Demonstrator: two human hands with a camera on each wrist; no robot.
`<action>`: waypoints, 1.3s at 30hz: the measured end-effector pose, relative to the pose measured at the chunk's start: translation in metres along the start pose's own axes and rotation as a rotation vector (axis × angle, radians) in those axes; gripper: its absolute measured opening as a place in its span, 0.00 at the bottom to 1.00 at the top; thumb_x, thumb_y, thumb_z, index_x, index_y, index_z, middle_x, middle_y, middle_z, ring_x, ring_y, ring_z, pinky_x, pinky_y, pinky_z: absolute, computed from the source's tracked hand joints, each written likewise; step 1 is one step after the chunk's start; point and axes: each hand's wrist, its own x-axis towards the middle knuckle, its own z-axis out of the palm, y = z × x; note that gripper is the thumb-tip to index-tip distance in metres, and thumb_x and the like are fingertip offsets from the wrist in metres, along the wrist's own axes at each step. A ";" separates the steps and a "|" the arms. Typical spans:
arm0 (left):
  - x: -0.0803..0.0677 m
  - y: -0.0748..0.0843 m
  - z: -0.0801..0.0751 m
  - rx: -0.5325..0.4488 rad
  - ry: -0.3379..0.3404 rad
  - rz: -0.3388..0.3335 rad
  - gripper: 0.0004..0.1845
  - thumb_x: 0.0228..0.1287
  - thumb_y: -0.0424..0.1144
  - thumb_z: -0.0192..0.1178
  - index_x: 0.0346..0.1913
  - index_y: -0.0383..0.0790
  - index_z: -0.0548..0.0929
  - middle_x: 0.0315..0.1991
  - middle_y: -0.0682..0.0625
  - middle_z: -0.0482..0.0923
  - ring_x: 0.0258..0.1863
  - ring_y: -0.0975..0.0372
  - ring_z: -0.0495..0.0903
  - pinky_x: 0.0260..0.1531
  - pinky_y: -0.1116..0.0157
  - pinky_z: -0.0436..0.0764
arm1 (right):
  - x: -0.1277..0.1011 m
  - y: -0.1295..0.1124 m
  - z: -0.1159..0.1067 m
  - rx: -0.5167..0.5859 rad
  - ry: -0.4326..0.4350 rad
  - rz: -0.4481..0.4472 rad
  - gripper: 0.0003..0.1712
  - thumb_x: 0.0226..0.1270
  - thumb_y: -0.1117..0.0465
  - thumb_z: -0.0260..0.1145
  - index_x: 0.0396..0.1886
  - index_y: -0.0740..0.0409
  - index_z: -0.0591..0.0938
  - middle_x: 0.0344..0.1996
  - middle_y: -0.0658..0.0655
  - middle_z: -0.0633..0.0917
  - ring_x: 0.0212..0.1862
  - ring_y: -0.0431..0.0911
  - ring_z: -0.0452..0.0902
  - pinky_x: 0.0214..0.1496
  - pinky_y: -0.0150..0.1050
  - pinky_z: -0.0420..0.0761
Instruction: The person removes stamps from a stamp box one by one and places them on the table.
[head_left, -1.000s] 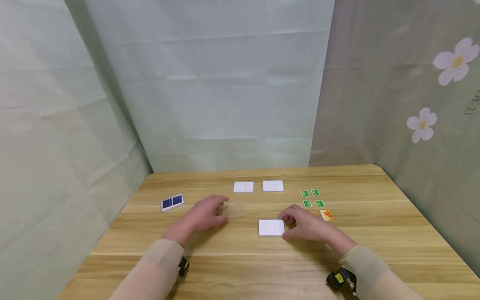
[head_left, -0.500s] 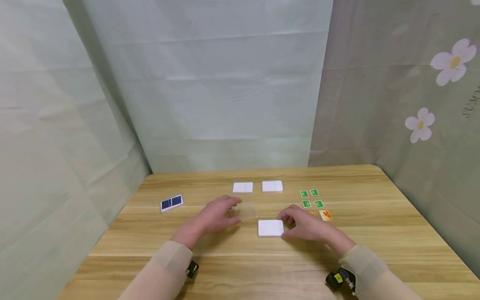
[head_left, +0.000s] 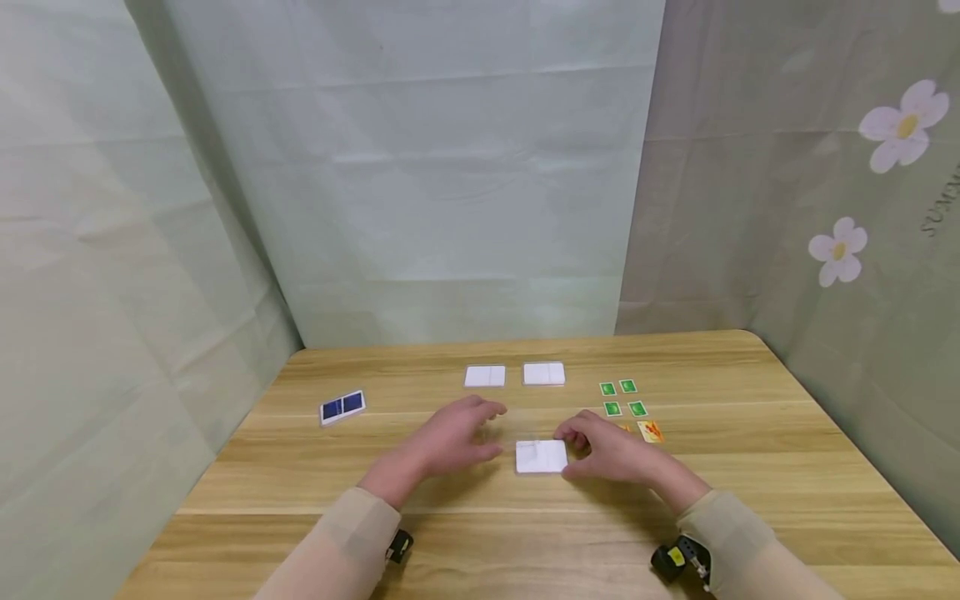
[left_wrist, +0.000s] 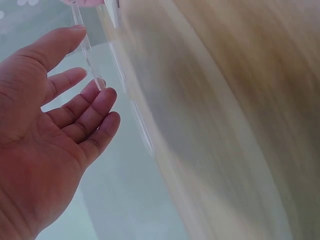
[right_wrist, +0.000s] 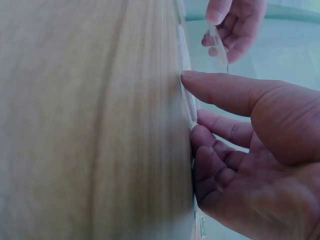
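Note:
My left hand (head_left: 456, 437) pinches a thin clear plastic plate (left_wrist: 89, 55) by its edges between thumb and fingertips, raised off the table. In the head view the plate is almost invisible, its right end over a white rectangular tile (head_left: 543, 458) with a faint dividing line. This tile lies flat on the wooden table. My right hand (head_left: 611, 447) holds the tile's right end, thumb at the near corner and index finger at the far corner. From the right wrist view, the clear plate stands apart above the tile, and the other right fingers are curled near the tabletop.
Two similar white tiles, a left one (head_left: 485, 376) and a right one (head_left: 543, 373), lie farther back. A tile with two dark blue panels (head_left: 342, 407) is at the left. Several small green squares (head_left: 612, 409) and an orange-patterned square (head_left: 650, 431) lie beyond my right hand.
My left hand has moved right with the clear plate, which now reaches over the white tile's left part. The right hand has stayed at the tile's right end.

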 end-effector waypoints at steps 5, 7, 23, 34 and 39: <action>0.002 0.008 0.003 0.006 -0.009 0.016 0.30 0.73 0.44 0.76 0.73 0.38 0.81 0.66 0.42 0.82 0.63 0.51 0.82 0.65 0.49 0.82 | -0.001 0.000 0.000 0.011 -0.003 0.007 0.26 0.64 0.63 0.85 0.59 0.60 0.85 0.49 0.54 0.80 0.51 0.49 0.74 0.55 0.47 0.79; 0.003 0.011 0.005 0.011 -0.018 0.019 0.30 0.73 0.45 0.75 0.73 0.38 0.81 0.65 0.42 0.82 0.62 0.51 0.82 0.65 0.50 0.82 | -0.001 0.000 0.000 0.015 -0.004 0.002 0.26 0.64 0.63 0.85 0.59 0.60 0.85 0.49 0.54 0.80 0.51 0.49 0.75 0.55 0.47 0.79; 0.010 0.027 0.017 0.050 -0.043 0.018 0.31 0.71 0.48 0.77 0.72 0.42 0.83 0.62 0.46 0.83 0.56 0.57 0.83 0.59 0.55 0.84 | 0.000 0.004 -0.002 0.053 -0.018 -0.028 0.40 0.62 0.62 0.87 0.70 0.67 0.78 0.49 0.55 0.79 0.51 0.50 0.74 0.54 0.43 0.79; 0.013 0.035 0.024 0.063 -0.068 0.017 0.29 0.68 0.45 0.80 0.68 0.41 0.86 0.58 0.47 0.84 0.48 0.62 0.81 0.50 0.63 0.84 | 0.001 0.007 0.001 0.101 -0.043 -0.060 0.35 0.68 0.58 0.84 0.69 0.65 0.79 0.52 0.57 0.79 0.54 0.51 0.74 0.57 0.46 0.80; 0.015 0.036 0.028 0.071 -0.061 0.029 0.28 0.68 0.46 0.80 0.67 0.41 0.86 0.58 0.47 0.83 0.49 0.61 0.81 0.51 0.63 0.84 | 0.000 0.006 -0.001 0.090 -0.035 -0.053 0.27 0.70 0.58 0.82 0.63 0.62 0.82 0.52 0.57 0.78 0.54 0.51 0.74 0.57 0.46 0.81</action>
